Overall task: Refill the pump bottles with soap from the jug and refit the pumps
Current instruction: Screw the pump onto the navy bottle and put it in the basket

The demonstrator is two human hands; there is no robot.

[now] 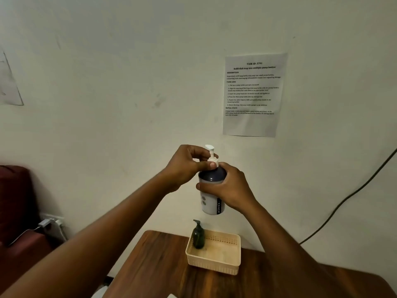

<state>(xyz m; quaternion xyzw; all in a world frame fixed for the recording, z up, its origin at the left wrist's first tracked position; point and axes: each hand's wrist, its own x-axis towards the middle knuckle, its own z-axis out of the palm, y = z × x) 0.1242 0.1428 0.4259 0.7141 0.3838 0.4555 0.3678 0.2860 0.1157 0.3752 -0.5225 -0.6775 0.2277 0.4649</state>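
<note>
the right hand (231,187) grips a pump bottle (211,190) round its upper body, fingers (200,186) curled across the pale label just under the dark navy shoulder, and holds it upright in the air in front of the wall. the left hand (184,166) pinches the white collar of the pump (211,154) at the bottle's neck, thumb and fingertips closed on it; the white pump head rises just above those fingers, its spout pointing up and to the left. the bottle's label carries a dark vertical strip reading "joyo".

well below the fingers stands a wooden worktop (159,265). on it is a cream plastic basket (214,263), and a dark green pump bottle (198,236) stands upright in the basket's back left corner, its pump fitted.

above and to the right of the fingers a printed task sheet (253,94) is stuck to the wall. a dark cable (348,195) hangs down the wall on the right. low on the left are a dark red seat (17,203) and a white plug (46,222).
</note>
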